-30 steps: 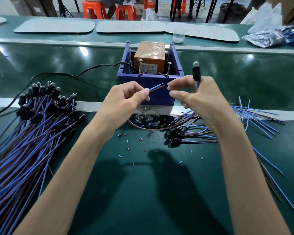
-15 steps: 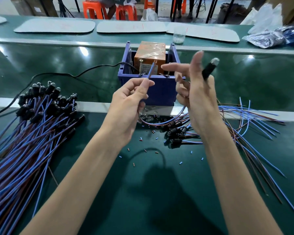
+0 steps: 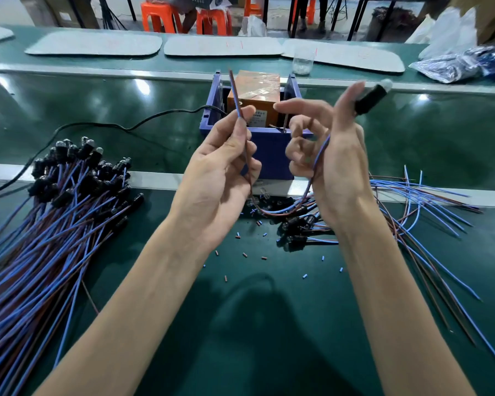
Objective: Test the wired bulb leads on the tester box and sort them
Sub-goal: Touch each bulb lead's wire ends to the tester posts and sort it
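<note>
My left hand (image 3: 226, 164) pinches the blue and brown wire ends (image 3: 235, 92) of one bulb lead, pointing them up in front of the tester box (image 3: 257, 92), an orange block in a blue tray (image 3: 269, 155). My right hand (image 3: 332, 155) holds the same lead's black bulb holder (image 3: 370, 98) behind its raised fingers; the wire loops down between both hands. A big pile of leads (image 3: 55, 212) lies at the left. A smaller pile of leads (image 3: 412, 207) lies at the right.
A black power cable (image 3: 112, 125) runs left from the tray. Short cut bits of wire insulation (image 3: 245, 254) are scattered on the green mat under my hands. A clear cup (image 3: 303, 62) and plastic bags (image 3: 463, 61) sit on the far bench, orange stools behind.
Both hands rose toward the tester box. The wire ends in my left hand swung from pointing right to pointing up, and my right hand turned the bulb holder up and to the right.
</note>
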`<action>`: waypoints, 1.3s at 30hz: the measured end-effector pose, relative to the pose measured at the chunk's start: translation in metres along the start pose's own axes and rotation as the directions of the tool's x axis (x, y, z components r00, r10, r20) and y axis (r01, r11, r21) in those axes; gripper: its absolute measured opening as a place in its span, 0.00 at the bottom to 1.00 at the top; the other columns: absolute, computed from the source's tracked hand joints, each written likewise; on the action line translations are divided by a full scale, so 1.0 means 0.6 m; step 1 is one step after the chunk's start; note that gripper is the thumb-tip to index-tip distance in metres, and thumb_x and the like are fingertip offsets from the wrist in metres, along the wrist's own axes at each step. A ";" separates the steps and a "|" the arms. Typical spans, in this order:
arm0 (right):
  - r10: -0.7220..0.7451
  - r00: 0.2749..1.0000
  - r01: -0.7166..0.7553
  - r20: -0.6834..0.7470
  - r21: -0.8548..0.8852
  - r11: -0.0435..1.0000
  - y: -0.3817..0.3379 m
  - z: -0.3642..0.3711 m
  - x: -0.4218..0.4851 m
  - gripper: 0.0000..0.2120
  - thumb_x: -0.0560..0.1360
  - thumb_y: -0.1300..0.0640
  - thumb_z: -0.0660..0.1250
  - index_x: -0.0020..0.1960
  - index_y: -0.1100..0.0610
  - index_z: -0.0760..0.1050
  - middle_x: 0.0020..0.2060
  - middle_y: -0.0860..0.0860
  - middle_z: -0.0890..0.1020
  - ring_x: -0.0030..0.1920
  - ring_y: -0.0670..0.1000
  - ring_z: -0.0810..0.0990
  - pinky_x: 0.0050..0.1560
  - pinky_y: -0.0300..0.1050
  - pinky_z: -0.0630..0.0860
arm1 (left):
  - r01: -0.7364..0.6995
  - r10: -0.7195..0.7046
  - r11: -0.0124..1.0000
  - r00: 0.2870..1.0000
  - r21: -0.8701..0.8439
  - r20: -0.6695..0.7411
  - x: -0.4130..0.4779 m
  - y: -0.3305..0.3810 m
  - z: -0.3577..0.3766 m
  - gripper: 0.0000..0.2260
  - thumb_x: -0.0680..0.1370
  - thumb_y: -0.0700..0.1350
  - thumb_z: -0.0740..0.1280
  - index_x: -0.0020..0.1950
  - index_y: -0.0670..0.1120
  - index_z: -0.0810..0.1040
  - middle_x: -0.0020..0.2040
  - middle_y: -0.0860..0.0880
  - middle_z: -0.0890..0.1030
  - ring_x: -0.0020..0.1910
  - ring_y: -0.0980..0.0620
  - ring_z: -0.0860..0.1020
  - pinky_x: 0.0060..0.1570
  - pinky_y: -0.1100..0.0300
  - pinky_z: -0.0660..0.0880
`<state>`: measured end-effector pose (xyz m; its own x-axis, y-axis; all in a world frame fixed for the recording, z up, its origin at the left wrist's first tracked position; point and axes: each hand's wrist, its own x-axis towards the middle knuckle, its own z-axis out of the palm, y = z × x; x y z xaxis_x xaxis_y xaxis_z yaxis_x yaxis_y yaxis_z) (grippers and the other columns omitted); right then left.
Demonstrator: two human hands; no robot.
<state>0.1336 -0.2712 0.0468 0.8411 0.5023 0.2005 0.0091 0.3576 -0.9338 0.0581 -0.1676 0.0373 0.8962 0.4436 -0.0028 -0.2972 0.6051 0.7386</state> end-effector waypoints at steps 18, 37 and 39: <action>0.012 0.987 0.013 0.162 -0.149 0.989 0.011 0.005 -0.012 0.04 0.71 0.69 0.71 0.43 0.63 0.80 0.24 0.45 0.80 0.24 0.40 0.76 0.27 0.25 0.68 | 0.012 -0.018 0.999 0.993 -0.052 -0.115 -0.004 -0.015 0.007 0.06 0.67 0.42 0.69 0.34 0.50 0.85 0.34 0.55 0.81 0.32 0.60 0.77 0.36 0.69 0.74; 0.020 0.978 -0.057 -0.205 -0.177 0.983 0.009 -0.013 0.009 0.07 0.78 0.57 0.66 0.42 0.54 0.73 0.27 0.47 0.81 0.26 0.43 0.78 0.22 0.32 0.63 | -0.042 0.116 0.976 0.931 0.214 -0.347 0.018 -0.016 -0.022 0.06 0.78 0.37 0.66 0.44 0.47 0.76 0.31 0.55 0.69 0.23 0.60 0.64 0.22 0.71 0.63; 0.015 0.972 -0.052 -0.236 -0.154 0.987 0.010 -0.016 0.011 0.07 0.78 0.57 0.66 0.41 0.54 0.73 0.26 0.47 0.80 0.26 0.43 0.77 0.21 0.32 0.62 | -0.048 0.139 0.963 0.931 0.265 -0.337 0.017 -0.019 -0.026 0.07 0.77 0.35 0.65 0.46 0.47 0.77 0.34 0.53 0.68 0.23 0.61 0.64 0.23 0.71 0.63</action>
<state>0.1442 -0.2735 0.0394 0.9451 0.3073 0.1111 0.0483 0.2049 -0.9776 0.0655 -0.1596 0.0184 0.6823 0.7200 -0.1268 -0.2424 0.3864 0.8899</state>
